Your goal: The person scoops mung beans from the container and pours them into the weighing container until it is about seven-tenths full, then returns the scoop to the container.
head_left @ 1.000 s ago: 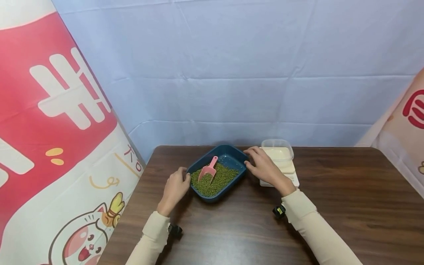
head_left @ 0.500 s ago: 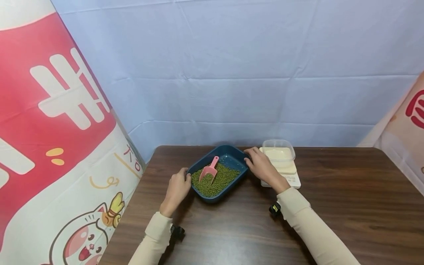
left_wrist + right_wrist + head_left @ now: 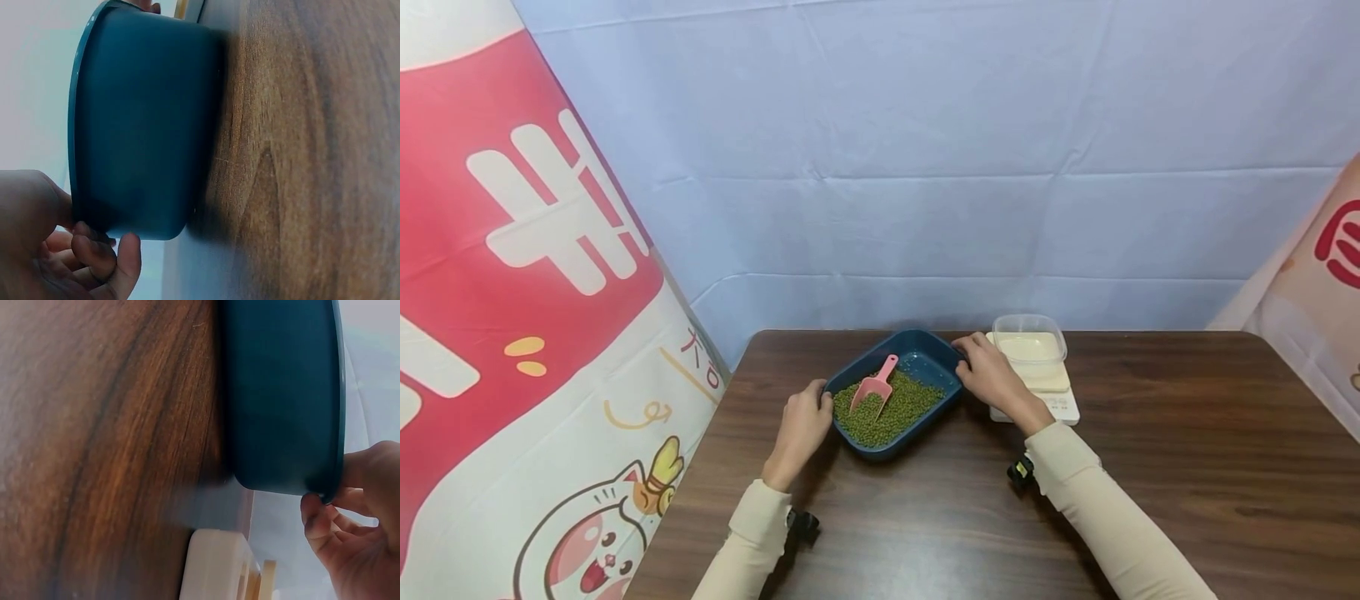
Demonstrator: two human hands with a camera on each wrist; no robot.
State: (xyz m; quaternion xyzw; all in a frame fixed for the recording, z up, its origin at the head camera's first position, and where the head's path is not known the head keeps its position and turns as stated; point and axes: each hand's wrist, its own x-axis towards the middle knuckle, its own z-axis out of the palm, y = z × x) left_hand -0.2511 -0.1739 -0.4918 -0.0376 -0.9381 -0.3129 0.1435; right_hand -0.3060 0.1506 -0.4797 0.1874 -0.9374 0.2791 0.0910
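A dark blue plastic tub (image 3: pixel 917 421) sits at an angle near the table's back edge. Green beans (image 3: pixel 910 408), probably mung beans, fill its nearer left part, and a pink scoop (image 3: pixel 874 387) lies in them, handle toward the back. The left hand (image 3: pixel 801 429) pinches the rim at the tub's left corner; in the left wrist view its curled fingers (image 3: pixel 94 253) show beneath that rim. At the opposite corner, the right hand (image 3: pixel 996 379) grips the rim between thumb and fingers, as the right wrist view (image 3: pixel 356 512) of the hand confirms. The tub's base appears to rest on the table.
Just right of the tub stands a white kitchen scale (image 3: pixel 1060 406) with a cream platform. A clear plastic container (image 3: pixel 1030 340) is on it, partly behind the right hand. The brown wooden table (image 3: pixel 925 533) ends at a pale cloth backdrop (image 3: pixel 880 208).
The right hand has closed its fingers more firmly onto the tub's rim, its forearm shifting slightly left. The left hand and tub have barely moved.
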